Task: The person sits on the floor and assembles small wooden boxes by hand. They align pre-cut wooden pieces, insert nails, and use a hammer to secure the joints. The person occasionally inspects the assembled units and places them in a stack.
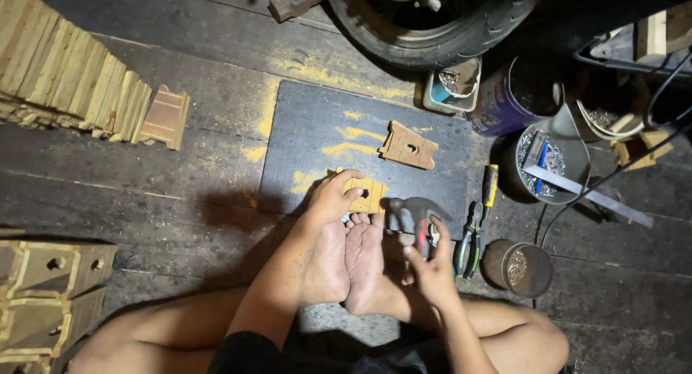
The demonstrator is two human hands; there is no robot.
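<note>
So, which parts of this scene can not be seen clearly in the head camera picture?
- Wooden piece: mostly covered by the left hand.
- Hammer handle: hidden inside the right hand.
- Tyre: cut off by the top edge.
- Contents of the small tin: too small and dark to tell.

We sit over a floor of dark, worn planks (180, 179), dusted here and there with yellow sawdust (268, 114). A dark flat board (310, 139) lies on it. Behind it we see a black tyre (425, 42); to the left, stacked pale wooden pieces (65, 71). The light is dim, brightest at the centre.
</note>
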